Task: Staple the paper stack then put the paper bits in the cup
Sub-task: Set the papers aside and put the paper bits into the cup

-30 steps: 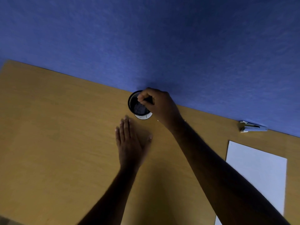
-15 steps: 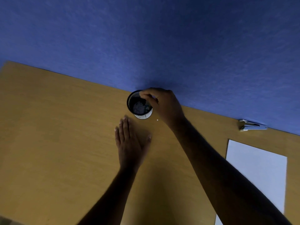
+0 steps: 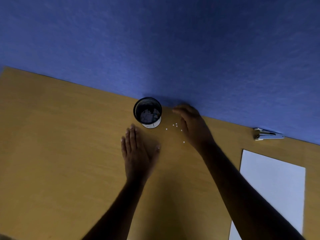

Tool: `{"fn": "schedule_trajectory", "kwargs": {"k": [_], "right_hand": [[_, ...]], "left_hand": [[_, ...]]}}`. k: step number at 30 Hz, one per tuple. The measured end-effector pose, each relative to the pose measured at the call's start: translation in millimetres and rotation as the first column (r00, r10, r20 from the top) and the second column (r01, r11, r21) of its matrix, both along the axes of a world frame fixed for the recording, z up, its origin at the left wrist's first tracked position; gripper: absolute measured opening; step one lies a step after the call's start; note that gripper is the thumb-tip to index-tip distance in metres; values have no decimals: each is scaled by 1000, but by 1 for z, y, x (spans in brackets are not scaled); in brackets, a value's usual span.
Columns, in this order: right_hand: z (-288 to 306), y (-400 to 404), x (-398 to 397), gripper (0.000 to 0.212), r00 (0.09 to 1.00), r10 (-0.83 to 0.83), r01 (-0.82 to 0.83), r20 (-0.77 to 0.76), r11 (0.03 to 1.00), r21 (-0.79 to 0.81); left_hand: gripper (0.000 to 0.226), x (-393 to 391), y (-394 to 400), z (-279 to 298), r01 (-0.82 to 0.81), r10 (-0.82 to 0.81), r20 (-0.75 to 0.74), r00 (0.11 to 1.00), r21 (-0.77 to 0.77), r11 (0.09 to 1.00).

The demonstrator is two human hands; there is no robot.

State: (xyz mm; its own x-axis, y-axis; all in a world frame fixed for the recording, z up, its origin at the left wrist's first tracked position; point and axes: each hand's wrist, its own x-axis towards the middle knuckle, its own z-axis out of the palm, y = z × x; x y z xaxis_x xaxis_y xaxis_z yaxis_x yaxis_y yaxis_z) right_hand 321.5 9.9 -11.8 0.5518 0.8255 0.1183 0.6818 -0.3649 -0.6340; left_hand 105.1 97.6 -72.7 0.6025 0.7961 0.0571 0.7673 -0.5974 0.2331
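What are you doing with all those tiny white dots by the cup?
A person is tidying small white paper bits off a yellow wooden desk into a black mesh cup, which already holds a pile. The right hand hangs over the loose bits beside the cup, fingers relaxed, holding nothing that shows. The left hand rests flat on the desk. The white paper stack and silver stapler lie off to the right.

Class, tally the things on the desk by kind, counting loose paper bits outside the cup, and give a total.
Cup: 1
Stapler: 1
Paper stack: 1
Loose paper bits: 6
Hands: 2, left hand and right hand
Total: 11
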Motion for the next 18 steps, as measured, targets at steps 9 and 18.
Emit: {"fn": "schedule_trajectory", "kwargs": {"k": [9, 18], "right_hand": [[-33, -31, -5, 61, 931, 332, -270, 149, 904, -330], [-32, -85, 22, 52, 960, 219, -173, 173, 954, -247]], "left_hand": [[102, 0, 1, -1, 11, -11, -38, 999, -7, 1000], [101, 1, 0, -1, 6, -6, -24, 1000, -4, 1000]]}}
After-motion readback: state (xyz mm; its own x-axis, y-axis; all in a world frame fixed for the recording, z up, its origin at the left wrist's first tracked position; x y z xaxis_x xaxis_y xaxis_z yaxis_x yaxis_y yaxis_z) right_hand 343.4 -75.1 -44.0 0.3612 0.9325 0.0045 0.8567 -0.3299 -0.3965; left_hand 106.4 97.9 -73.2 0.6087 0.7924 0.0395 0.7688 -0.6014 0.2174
